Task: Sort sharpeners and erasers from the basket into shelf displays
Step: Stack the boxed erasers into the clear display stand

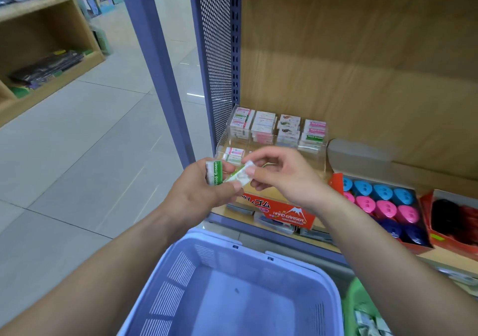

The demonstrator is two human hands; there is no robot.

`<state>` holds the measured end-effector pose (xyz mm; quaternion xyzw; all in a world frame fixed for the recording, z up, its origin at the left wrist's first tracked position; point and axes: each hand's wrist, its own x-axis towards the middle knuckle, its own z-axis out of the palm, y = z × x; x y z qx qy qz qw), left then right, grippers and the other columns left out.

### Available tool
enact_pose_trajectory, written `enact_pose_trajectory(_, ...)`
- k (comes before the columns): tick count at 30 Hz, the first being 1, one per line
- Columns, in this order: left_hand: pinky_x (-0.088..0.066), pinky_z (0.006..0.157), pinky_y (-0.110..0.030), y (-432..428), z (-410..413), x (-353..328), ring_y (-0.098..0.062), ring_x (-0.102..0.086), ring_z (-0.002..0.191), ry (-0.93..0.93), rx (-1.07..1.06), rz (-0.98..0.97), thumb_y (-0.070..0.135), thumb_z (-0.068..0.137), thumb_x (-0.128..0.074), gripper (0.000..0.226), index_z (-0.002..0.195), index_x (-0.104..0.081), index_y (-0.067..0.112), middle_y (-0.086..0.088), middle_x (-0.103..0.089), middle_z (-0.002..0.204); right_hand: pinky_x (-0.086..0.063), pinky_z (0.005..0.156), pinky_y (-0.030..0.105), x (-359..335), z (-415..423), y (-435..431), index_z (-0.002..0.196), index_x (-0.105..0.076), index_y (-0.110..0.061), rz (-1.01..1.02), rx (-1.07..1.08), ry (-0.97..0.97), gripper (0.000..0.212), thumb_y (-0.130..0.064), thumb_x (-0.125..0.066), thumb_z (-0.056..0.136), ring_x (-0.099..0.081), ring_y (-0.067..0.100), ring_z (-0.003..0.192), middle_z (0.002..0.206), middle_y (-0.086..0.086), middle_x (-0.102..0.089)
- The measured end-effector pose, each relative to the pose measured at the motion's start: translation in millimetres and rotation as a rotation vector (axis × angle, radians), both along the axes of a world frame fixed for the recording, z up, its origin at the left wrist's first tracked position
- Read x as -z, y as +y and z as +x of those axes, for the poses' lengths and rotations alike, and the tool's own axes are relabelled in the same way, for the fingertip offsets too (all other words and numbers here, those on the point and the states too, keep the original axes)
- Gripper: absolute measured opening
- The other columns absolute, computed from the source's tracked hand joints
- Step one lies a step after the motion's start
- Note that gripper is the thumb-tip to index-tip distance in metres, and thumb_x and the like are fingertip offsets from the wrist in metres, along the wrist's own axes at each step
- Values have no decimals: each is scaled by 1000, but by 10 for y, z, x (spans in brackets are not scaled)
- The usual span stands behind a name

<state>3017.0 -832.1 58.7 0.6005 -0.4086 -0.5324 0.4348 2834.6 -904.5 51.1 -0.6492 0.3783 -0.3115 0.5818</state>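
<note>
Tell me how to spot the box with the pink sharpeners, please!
Find the wooden shelf above the purple basket. Right of the clear eraser display sits an open red box of rounded sharpeners. Only it has rows of light blue, pink and dark blue; the neighbour box on its right holds black and red ones.

green eraser (pixel 216 172) labelled "hard eraser", red box (pixel 289 214) printed "hard eraser", perhaps japanese "ゴム" too

Green-sleeved white erasers (pixel 216 172): two
Blue teardrop plastic sharpeners (pixel 381 192): four
Pink teardrop plastic sharpeners (pixel 385 209): four
Lavender plastic basket (pixel 181 271): one
</note>
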Motion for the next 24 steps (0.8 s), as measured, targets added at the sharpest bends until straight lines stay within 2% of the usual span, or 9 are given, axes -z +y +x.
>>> enact_pose_trajectory(3,-62,66,-27,8,-25,-62,-22,-73,71,37,-46,-1,0,88,-72,23,108,-61,0,-15,-73,82,-60,68,29,-28,-76,41,110,-68,-5,71,22,-40,17,0,-65,94,-69,21,69,80,5,-67)
enact_pose_trajectory(5,-60,63,-25,20,-51,-97,-20,-72,67,31,-25,2,0,89,-71,22,108,-62,1,-15,-73,81,-61,70,30,-33,-117,77,110,-68,-4,90,45,-51,17,0,-66,94,-70,22,70,79,5,-68)
enact_pose_trajectory(9,-59,61,-25,22,-100,-118,-20,-72,70,12,-14,8,1,89,-70,20,107,-62,2,-15,-73,83,-61,78,36,-27,-143,148,114,-65,-3,128,69,-74,31,4,-73,85,-69,26,78,95,25,-68)
enact_pose_trajectory(10,-58,61,-24,19,-111,-120,-20,-72,70,15,-9,10,1,89,-70,20,107,-62,2,-15,-73,83,-60,80,37,-11,-138,162,113,-65,-4,144,71,-73,33,5,-75,83,-69,25,80,99,25,-70)
enact_pose_trajectory(14,-60,65,-25,31,-119,-85,-20,-72,73,-17,55,52,3,92,-67,19,111,-61,2,-12,-73,86,-61,78,33,64,-149,185,102,-70,-9,247,89,-143,23,7,-70,86,-69,22,86,98,12,-71)
enact_pose_trajectory(17,-60,69,-22,42,-75,-36,-19,-73,78,-61,70,107,4,96,-62,16,112,-61,1,-13,-70,97,-61,86,40,144,-261,128,105,-73,-12,324,137,-163,21,2,-61,94,-71,24,96,104,7,-74)
enact_pose_trajectory(19,-60,73,-21,47,-37,-4,-20,-74,85,-84,88,138,4,99,-58,14,113,-61,4,-11,-69,100,-62,81,43,217,-360,64,113,-70,-9,376,197,-151,21,-1,-58,98,-72,27,97,111,10,-71)
enact_pose_trajectory(22,-59,76,-20,43,-4,40,-23,-75,92,-101,112,148,5,100,-56,17,117,-62,7,-14,-69,106,-62,66,33,367,-509,-46,118,-66,-8,329,283,-22,22,-6,-65,95,-73,26,85,109,12,-66)
enact_pose_trajectory(24,-60,77,-21,22,5,70,-22,-75,91,-118,104,140,5,99,-59,19,117,-62,9,-15,-70,105,-61,68,31,464,-587,-136,117,-66,-8,312,345,33,27,-8,-72,91,-73,23,80,108,15,-69)
